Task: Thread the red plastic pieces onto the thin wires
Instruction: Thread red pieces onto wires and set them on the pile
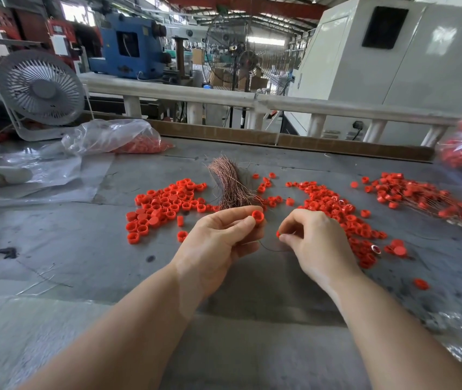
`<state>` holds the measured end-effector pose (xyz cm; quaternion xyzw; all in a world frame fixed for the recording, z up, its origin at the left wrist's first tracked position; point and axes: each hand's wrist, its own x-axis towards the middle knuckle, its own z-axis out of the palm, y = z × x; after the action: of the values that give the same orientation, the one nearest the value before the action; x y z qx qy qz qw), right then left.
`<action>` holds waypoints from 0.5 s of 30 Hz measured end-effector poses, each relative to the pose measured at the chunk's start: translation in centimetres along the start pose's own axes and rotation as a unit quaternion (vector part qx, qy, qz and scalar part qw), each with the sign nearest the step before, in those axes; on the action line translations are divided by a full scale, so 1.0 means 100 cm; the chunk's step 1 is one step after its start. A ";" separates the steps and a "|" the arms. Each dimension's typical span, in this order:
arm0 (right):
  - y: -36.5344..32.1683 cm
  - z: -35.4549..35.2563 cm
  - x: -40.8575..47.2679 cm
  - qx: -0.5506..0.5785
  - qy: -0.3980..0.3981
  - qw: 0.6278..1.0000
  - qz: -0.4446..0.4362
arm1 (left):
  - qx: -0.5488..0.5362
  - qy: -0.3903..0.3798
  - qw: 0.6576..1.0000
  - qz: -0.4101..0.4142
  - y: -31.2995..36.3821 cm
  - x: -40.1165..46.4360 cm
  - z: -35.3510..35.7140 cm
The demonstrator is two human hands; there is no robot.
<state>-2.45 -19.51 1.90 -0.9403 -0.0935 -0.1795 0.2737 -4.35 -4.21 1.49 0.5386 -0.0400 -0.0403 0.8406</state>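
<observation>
Ok, mid-thread here, both hands up over the table [55, 249], close together. Left hand [218, 237] pinches a red cap [258, 216] btwn thumb and forefinger, open side facing up toward us, other fingers curled under. Right hand [317, 237] pinches a second red piece [278, 234] at its fingertips, only a sliver of it showing, rest of the fingers curled in. A thin dark wire [273, 249] loops low btwn the two hands; can't tell exactly which fingers have its ends, too fine. Looks like the feed-the-wire step, one piece maybe on already, not sure. Supplies all round: wire bundle [228, 182] lying just beyond the left hand, loose caps in a pile [162, 205] to the left, bigger scatter [336, 209] to the right, and far right a heap [421, 197] that seems already wired, strands poking out. Bag [117, 136] w/ more red bits back left, fan [40, 87] behind it. Next move, I'd say: bring the wire tip to the cap's hole and push through, needs a steady pinch and a fine aim, tip is floppy and could miss or kink.
</observation>
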 end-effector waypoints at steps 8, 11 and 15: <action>-0.004 -0.003 0.002 0.219 0.014 0.976 -0.004 | 0.000 0.001 1.000 0.001 0.001 -0.001 0.001; -0.008 -0.006 0.002 0.314 0.025 0.949 -0.008 | 0.000 0.001 1.000 0.000 0.001 -0.001 0.002; -0.013 -0.007 0.001 0.343 0.047 0.938 -0.033 | 0.001 0.002 1.000 -0.001 0.001 -0.001 0.001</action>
<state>-2.91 -18.77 3.16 -0.7764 -0.1678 -0.1893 0.5772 -4.51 -4.25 1.68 0.5393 -0.0373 -0.0402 0.8403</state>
